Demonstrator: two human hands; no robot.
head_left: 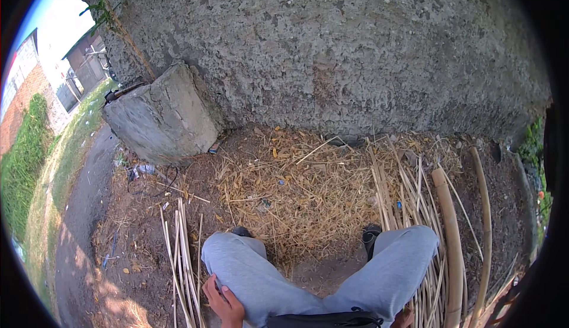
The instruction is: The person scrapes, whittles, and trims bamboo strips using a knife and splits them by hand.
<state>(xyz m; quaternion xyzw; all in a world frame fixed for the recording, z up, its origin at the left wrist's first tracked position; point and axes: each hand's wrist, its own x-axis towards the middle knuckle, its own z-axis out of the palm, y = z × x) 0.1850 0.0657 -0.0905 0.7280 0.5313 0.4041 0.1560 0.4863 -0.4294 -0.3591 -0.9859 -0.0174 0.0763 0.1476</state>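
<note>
My left hand [225, 305] is beside my left thigh, its fingers curled and the thumb near them. A small dark thing [219, 284] shows between thumb and fingers, too little of it visible to name. Just left of that hand lies a small bundle of thin, pale bamboo strips [184, 257] on the ground. Only a bit of my right hand [404, 317] shows at the lower edge, past my right thigh, and its fingers are hidden. It is close to a larger spread of split bamboo strips [437, 286]; whether it touches them I cannot tell.
Two thicker bamboo poles [448, 239] [485, 221] lie at the right. Dry shavings [308, 209] cover the ground between my feet. A rough grey wall [332, 55] rises ahead, with a concrete block [166, 114] at its left. A path [83, 221] runs along the left.
</note>
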